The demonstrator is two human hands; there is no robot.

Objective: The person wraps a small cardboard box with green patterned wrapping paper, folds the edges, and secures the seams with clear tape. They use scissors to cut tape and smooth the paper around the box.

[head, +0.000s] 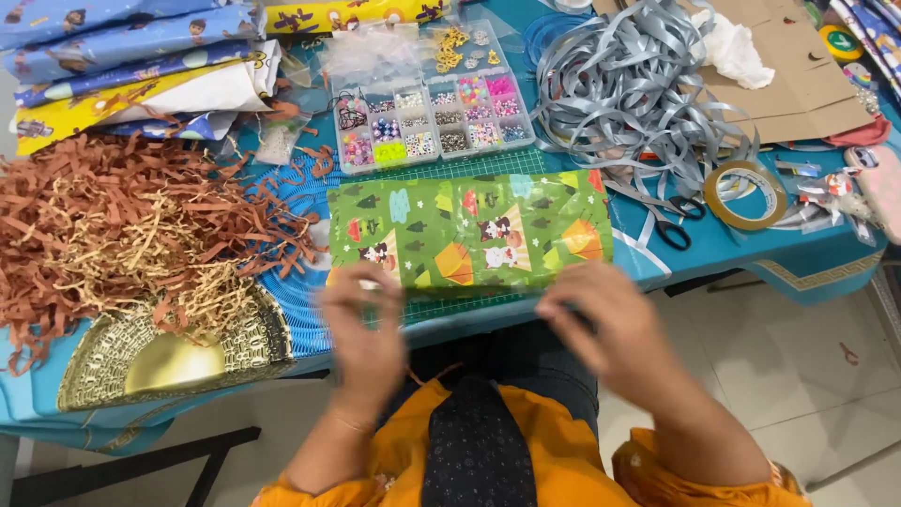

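A box wrapped in green cartoon-print paper (pixel 469 230) lies on a green cutting mat (pixel 450 305) at the table's near edge. My left hand (pixel 361 329) is blurred, just in front of the box's left end, fingers loosely curled with nothing seen in them. My right hand (pixel 605 329) is blurred too, at the near right corner of the box, fingers bent, apparently empty. Whether either hand touches the box I cannot tell.
Brown and tan shredded paper (pixel 131 235) is heaped at the left beside a gold fan (pixel 174 357). A clear bead organiser (pixel 432 117), rolled wrapping paper (pixel 131 66), tangled grey ribbon (pixel 629 94), scissors (pixel 671 225), a tape roll (pixel 746 195) and cardboard (pixel 798 75) lie behind.
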